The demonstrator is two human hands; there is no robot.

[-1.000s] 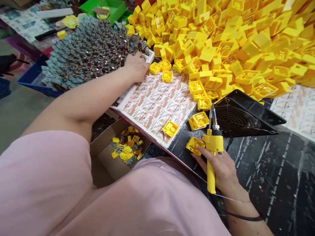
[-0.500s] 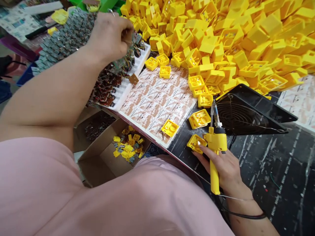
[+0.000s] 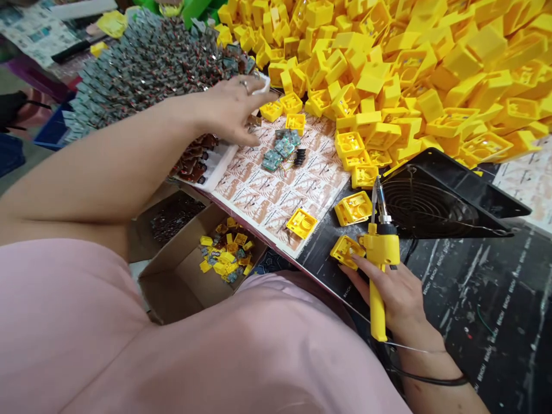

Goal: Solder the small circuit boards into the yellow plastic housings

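My left hand (image 3: 230, 109), a ring on one finger, stretches over the edge of a white foam tray (image 3: 219, 169) with its fingers apart and nothing visible in them. Just beyond its thumb, a small cluster of green circuit boards (image 3: 281, 150) with thin wires and black round parts lies on the patterned sheet (image 3: 254, 192). My right hand (image 3: 399, 296) is closed around a yellow soldering iron (image 3: 379, 259), whose metal tip points away from me. Its fingertips also touch an open yellow plastic case (image 3: 347, 251); part of the grip is hidden.
A large heap of yellow cases (image 3: 388, 75) fills the back right. Many circuit boards (image 3: 142, 69) are packed at the left. A black fan guard (image 3: 426, 198) stands beside the iron. Below the table edge, a cardboard box (image 3: 172, 287) holds yellow and grey pieces.
My left hand has moved right and toward me from the packed boards, and its fingers have opened. The circuit board cluster now lies on the sheet. My right hand stays in place.
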